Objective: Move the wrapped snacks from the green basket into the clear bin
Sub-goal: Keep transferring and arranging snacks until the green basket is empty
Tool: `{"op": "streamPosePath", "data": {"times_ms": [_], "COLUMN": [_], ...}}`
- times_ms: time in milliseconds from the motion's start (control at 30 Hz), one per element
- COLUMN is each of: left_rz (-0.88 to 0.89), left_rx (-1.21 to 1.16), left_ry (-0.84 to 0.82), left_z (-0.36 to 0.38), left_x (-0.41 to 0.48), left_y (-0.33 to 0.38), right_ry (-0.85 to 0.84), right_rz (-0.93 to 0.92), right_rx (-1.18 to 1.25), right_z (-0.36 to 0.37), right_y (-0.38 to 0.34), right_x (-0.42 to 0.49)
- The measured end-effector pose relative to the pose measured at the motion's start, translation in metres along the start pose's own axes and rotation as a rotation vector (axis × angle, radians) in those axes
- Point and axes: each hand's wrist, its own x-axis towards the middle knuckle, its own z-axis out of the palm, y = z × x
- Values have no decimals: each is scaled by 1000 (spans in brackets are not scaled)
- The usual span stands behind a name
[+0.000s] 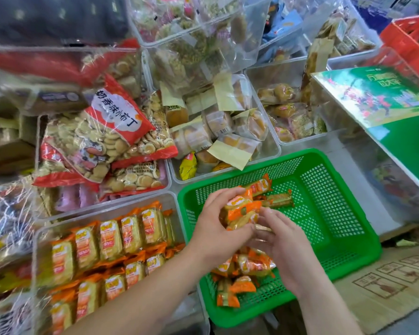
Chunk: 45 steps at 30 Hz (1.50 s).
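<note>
The left hand (218, 223) and right hand (284, 247) are both curling round a bundle of shiny, crinkled orange-wrapped snacks (240, 209), directly above the green basket (329, 204).

Clear bin (102, 212) cut by lower edge, wrapped snacks (254, 264) partly hidden (under wrists (198, 259))

A shop: clear bins (261, 151) of wrapped cakes and bagged biscuits (114, 131) crowd the display.
</note>
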Motion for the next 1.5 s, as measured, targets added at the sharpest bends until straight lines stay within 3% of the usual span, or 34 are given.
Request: {"op": "streamPosePath", "data": {"times_ms": [133, 367, 633, 933, 1167, 1300, 1500], "left_rz": [2, 54, 115, -19, -69, -135, -194], "left_rx": [-76, -98, -62, -238, -407, -501, -550], "left_ry": [-60, -27, 124, 282, 321, 324, 267], "left_z": [-28, -100, -197, -280, -296, -298, -295], "left_x": [-24, -77, -144, -199, -215, -223, -231], "left_y": [6, 1, -18, -49, -61, -69, -64], "right_ry": [-16, -271, -338, -357, -215, -185, -339], "right_rz": [-23, 69, 33, -17, -152, -111, 42], "right_rx": [44, 52, -59, -173, -265, -247, -148], "right_z": [18, 71, 178, 270, 288, 277, 264], "right_y": [-3, 2, 40, 81, 84, 79, 87], "right_x": [-12, -46, -88, -120, -117, -110, -120]}}
